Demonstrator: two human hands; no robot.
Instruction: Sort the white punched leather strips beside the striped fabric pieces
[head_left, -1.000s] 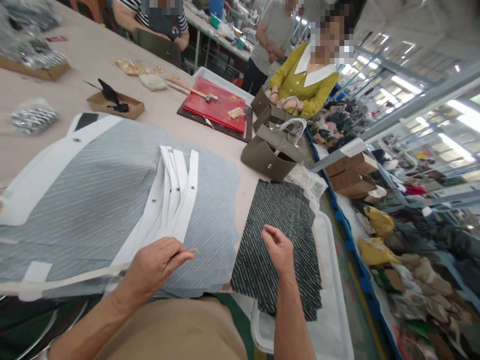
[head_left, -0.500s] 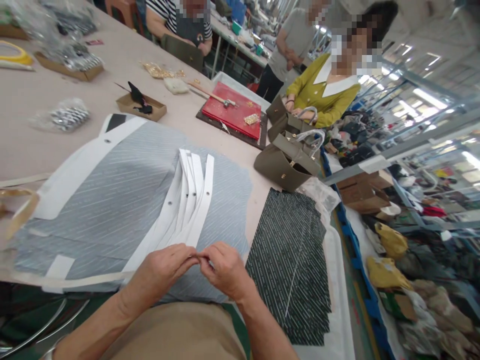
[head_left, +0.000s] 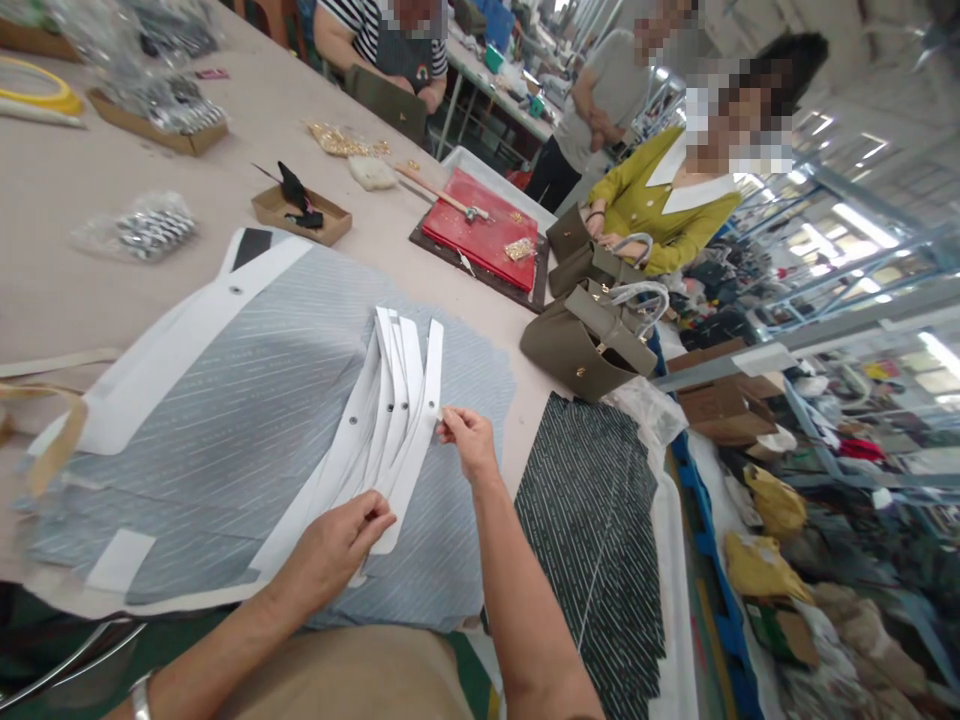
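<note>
Several long white strips (head_left: 409,365), each with a small dark snap, lie fanned out on grey-blue striped sheets (head_left: 300,380). My right hand (head_left: 471,438) is closed in a pinch at the right edge of the rightmost strip, its fingertips beside the snap. Whether they grip that edge or something small is hidden. Over the lower part of the strips is my left hand (head_left: 349,535), thumb and fingers pressed together. A small pale bit (head_left: 361,578) shows just below it. What the left fingers hold, if anything, cannot be made out.
Black striped sheets (head_left: 592,510) lie to the right. Beyond stand olive handbags (head_left: 585,340), a red board (head_left: 480,225) with a hammer (head_left: 469,212) on it, and a small cardboard tray (head_left: 330,225). A bag of metal parts (head_left: 154,230) lies left. Several people are across the table.
My hands were together, pinching at one spot; now they are apart. The right hand has moved up and forward to the rightmost strip, while the left stays low near the strips' lower ends.
</note>
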